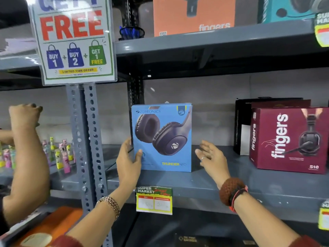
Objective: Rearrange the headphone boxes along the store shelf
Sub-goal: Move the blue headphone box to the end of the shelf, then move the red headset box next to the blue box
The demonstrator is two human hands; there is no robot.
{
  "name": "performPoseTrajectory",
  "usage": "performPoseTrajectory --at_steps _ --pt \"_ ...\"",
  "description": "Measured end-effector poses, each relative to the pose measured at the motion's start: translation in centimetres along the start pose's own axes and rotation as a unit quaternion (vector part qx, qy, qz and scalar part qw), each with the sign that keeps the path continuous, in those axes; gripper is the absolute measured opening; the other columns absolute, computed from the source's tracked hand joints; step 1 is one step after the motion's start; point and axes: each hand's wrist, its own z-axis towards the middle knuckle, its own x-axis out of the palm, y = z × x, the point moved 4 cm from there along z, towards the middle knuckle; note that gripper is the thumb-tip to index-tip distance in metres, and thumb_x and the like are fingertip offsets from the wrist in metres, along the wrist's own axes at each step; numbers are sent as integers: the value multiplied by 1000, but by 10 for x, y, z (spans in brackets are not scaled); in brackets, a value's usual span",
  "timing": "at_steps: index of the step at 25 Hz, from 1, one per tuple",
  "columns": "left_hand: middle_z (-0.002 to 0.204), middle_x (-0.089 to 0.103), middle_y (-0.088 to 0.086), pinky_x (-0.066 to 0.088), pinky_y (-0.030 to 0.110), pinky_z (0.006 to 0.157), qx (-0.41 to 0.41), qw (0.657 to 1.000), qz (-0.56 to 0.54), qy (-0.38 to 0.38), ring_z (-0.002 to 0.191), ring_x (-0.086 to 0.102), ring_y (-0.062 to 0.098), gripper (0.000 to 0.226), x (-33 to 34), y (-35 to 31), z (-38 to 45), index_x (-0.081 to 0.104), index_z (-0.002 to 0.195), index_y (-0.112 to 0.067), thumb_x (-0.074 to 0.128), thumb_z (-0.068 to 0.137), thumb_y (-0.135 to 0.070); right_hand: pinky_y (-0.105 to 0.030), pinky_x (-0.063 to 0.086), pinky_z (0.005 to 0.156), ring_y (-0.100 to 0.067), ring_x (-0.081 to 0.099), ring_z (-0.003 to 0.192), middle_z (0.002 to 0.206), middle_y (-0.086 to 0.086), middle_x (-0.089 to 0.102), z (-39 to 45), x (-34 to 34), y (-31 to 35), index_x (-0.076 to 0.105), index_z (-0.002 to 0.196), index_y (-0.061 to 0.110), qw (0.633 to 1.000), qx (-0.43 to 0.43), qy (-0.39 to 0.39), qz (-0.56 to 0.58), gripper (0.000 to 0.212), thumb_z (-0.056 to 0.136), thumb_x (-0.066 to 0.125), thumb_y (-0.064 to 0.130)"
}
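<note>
The left hand [128, 158] wraps thumb and fingers around the left edge of the upright blue cardboard headphone box [162, 138] on the grey metal shelf [178, 182], the right hand [210, 155] spread beside it untouching; likely light, stiff, best gripped by both side edges.

The grey metal shelf [195, 182] carries a blue Zebronics headphone box [163, 138] standing upright near its left end, just beside the perforated upright post [83, 139]. Well apart to the right, a maroon Fingers headset box [288, 139] stands on the same board, with a black box [240, 125] touching it from behind on the left. A supermarket price tag [154, 200] hangs from the shelf's front edge, below the blue box.
</note>
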Motion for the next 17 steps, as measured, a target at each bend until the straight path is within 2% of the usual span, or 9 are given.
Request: performPoseTrajectory --at_steps 4,7,9,12,14,17 --pt "131 43 -17 33 24 104 83 996 -13 -28 117 39 -15 47 26 -24 -33 42 130 -25 57 89 -10 -48 46 101 -15 57 114 122 2 62 -1 -71 -6 55 121 19 999 -2 -30 -12 37 85 63 16" --pt "125 45 -21 34 20 104 114 992 -36 -26 118 44 -5 45 68 -42 -58 45 129 -21 56 88 -6 -47 45 102 -16 59 111 121 -3 64 1 -144 -9 58 117 17 997 -9 -77 -22 33 84 62 10" --pt "121 46 -22 34 10 100 129 990 -48 -33 113 48 -4 43 98 -56 -74 47 126 -20 55 87 -3 -48 45 101 -19 60 110 117 -3 65 4 -190 -13 59 110 20 994 -13 -105 -27 29 83 62 8" --pt "120 49 -12 31 5 96 147 987 -53 -42 112 45 -6 41 144 -79 -98 48 123 -19 54 87 -1 -45 44 103 -22 59 109 117 -6 65 11 -252 -18 58 109 19 986 -28 -160 -32 30 82 63 5" --pt "120 48 -7 32 11 98 151 987 -44 -6 111 45 -3 40 177 -91 -109 47 122 -20 54 86 -3 -38 42 104 -20 57 110 121 -8 63 15 -286 -21 56 116 13 978 -39 -200 -44 35 82 63 6" --pt "130 45 -3 37 28 103 67 987 -11 143 118 46 11 43 236 -96 -119 42 128 -25 57 89 -16 -35 39 101 -21 53 117 128 -7 58 23 -319 -32 51 123 12 969 -38 -236 -68 41 83 62 9"
